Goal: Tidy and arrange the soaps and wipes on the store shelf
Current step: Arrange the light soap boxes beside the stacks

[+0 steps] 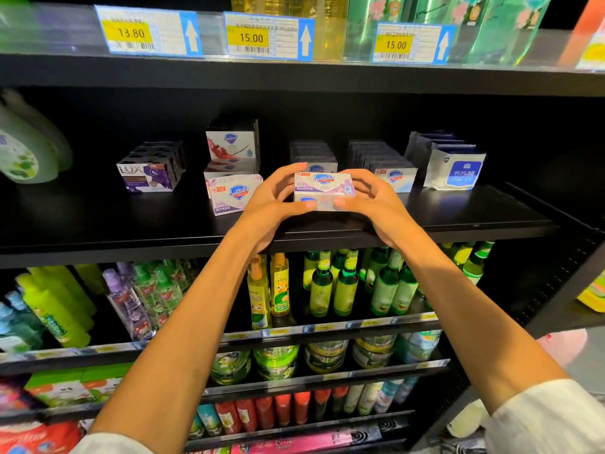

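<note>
lilac soap box [324,188], upright, shelf front

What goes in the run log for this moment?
both hands: left hand, right hand | grip: soap box | above: shelf

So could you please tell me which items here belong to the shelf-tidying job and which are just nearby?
Job: Safeguard soap box held by left hand and right hand; LUX soaps; wipes packs.
Nearby: green bottles; price tags.
</note>
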`<state>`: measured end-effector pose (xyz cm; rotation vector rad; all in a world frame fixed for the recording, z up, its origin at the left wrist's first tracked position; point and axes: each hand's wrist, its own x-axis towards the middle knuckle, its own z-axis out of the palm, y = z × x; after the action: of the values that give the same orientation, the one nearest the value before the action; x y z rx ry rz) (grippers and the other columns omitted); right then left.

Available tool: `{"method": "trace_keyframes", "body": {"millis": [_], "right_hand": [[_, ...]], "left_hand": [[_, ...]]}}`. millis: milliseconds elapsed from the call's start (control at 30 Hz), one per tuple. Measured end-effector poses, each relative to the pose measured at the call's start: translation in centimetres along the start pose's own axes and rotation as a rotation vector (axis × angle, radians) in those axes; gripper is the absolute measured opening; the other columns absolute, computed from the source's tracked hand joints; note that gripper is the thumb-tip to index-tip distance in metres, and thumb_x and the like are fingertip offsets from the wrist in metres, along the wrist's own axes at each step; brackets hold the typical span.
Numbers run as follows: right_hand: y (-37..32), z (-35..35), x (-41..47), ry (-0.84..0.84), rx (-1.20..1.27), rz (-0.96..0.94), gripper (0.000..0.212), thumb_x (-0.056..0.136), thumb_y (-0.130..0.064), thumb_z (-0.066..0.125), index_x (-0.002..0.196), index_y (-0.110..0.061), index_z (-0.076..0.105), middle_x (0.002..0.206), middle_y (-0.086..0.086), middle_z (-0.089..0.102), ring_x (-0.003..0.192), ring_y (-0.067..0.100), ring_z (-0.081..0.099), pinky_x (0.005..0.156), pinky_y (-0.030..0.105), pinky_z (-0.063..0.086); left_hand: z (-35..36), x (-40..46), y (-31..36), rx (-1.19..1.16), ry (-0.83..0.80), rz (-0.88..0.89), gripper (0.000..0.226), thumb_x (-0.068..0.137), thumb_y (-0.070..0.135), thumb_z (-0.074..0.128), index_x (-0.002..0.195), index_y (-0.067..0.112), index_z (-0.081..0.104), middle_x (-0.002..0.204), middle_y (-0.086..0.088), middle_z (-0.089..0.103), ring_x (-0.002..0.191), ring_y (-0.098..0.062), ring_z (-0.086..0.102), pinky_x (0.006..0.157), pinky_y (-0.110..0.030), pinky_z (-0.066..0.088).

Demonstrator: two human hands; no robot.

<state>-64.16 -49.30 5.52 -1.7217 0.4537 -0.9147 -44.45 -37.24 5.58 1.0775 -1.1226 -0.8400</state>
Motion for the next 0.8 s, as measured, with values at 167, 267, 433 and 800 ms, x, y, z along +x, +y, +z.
{"method": "trace_keyframes", "body": {"millis": [167, 267, 433, 800], "right_hand": [[-0.07, -0.18, 0.07, -0.041, 0.039, 0.009, 0.058, 0.088, -0.006, 0.079, 0.141, -0.016, 0.056, 0.132, 0.009, 0.069, 0.124, 0.024, 0.067, 0.106, 0.041, 0.054], [-0.06, -0.45, 0.0, -0.063, 0.026, -0.012, 0.072, 0.085, -0.003, 0.081, 0.147, -0.024, 0.051, 0.14, 0.008, 0.063, 0.129, 0.024, 0.063, 0.106, 0.041, 0.053], [-0.33, -0.69, -0.27, -0.123, -0.017, -0.035, 0.071, 0.083, 0.007, 0.079, 0.143, -0.026, 0.056, 0.146, -0.001, 0.058, 0.135, 0.017, 0.057, 0.105, 0.039, 0.054], [0.13, -0.31, -0.21, -0.03, 0.066, -0.029, 0.042, 0.089, 0.004, 0.073, 0.125, -0.016, 0.066, 0.123, 0.003, 0.074, 0.123, 0.019, 0.067, 0.096, 0.031, 0.057]], "left_hand": [[0.23, 0.11, 0.01, -0.005, 0.062, -0.029, 0.061, 0.083, -0.004, 0.08, 0.138, 0.015, 0.061, 0.13, -0.007, 0.071, 0.123, -0.021, 0.067, 0.103, -0.046, 0.057], [0.25, 0.37, -0.13, -0.002, 0.089, -0.059, 0.057, 0.083, 0.0, 0.082, 0.135, 0.012, 0.063, 0.128, -0.008, 0.072, 0.118, -0.021, 0.07, 0.103, -0.046, 0.057], [0.5, 0.45, -0.12, -0.026, 0.112, -0.085, 0.049, 0.086, 0.009, 0.082, 0.131, 0.006, 0.064, 0.123, -0.012, 0.074, 0.115, -0.022, 0.072, 0.102, -0.044, 0.057], [0.18, -0.28, -0.05, 0.104, 0.016, 0.062, 0.06, 0.085, -0.001, 0.08, 0.14, 0.015, 0.059, 0.138, -0.002, 0.064, 0.131, -0.016, 0.06, 0.106, -0.041, 0.055]]}}
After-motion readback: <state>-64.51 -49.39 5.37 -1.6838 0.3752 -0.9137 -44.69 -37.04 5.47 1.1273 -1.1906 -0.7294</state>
